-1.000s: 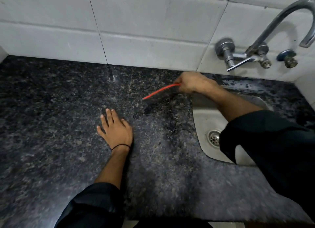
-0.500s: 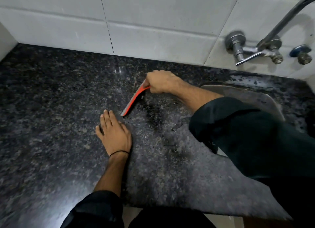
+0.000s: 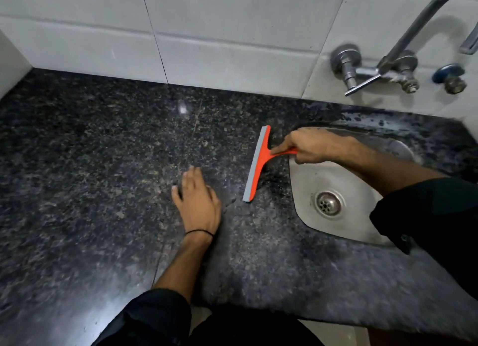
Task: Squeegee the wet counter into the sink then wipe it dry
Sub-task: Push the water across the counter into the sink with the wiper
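My right hand (image 3: 307, 145) grips the handle of an orange squeegee (image 3: 258, 162) with a grey rubber blade. The blade lies on the dark speckled granite counter (image 3: 90, 164), just left of the steel sink (image 3: 344, 216), and runs from far to near. Resting flat on the counter, left of the blade's near end, is my left hand (image 3: 198, 201), fingers spread, holding nothing. Wet streaks show on the stone between the squeegee and the sink rim. The sink's right part is hidden by my right sleeve.
A metal tap (image 3: 382, 69) with a curved spout is fixed to the white tiled wall (image 3: 207, 30) above the sink. A second small valve (image 3: 450, 78) sits to its right. The counter's front edge (image 3: 336, 320) runs along the bottom.
The squeegee has been drawn to the right, from near the counter's middle toward the sink rim, its blade now flat to the stone. My left hand stayed on the counter.
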